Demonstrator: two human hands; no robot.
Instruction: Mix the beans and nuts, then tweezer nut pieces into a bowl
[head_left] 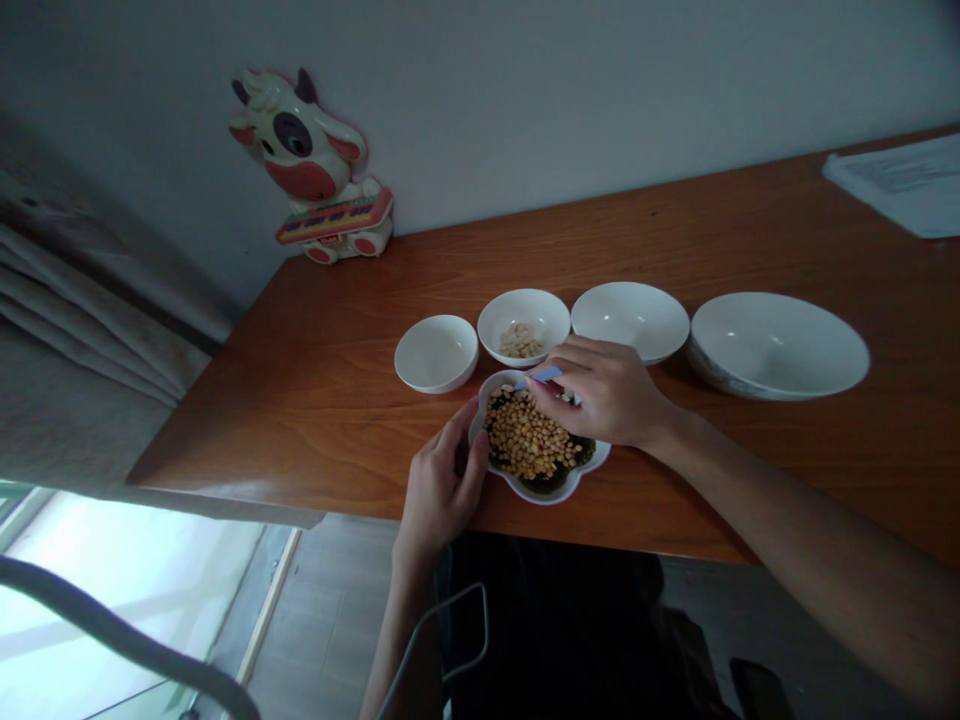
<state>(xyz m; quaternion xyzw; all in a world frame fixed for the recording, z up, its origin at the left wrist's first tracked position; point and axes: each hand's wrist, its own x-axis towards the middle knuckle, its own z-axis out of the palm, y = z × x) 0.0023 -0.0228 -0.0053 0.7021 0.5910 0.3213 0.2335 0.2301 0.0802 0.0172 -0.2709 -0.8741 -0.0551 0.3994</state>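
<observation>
A white scalloped bowl (571, 487) near the table's front edge holds yellow split beans or kernels (529, 437), with small dark green grains around and under them. My left hand (442, 480) grips the left rim of this bowl, thumb on the near side. Over the bowl's far right part, my right hand (600, 390) is closed on a small light-blue tool, perhaps a spoon (541, 376), whose tip is down by a few pale flat seeds at the far rim. Just behind, a small white bowl (491, 318) contains pale flat seeds (521, 341).
Left of the seed bowl stands a small white bowl (437, 352). On its right are a medium white bowl (630, 312) and a large white bowl (780, 345). A cow-shaped toy piano (319, 180) leans at the wall, and papers (907, 185) lie far right on the wooden table (300, 400).
</observation>
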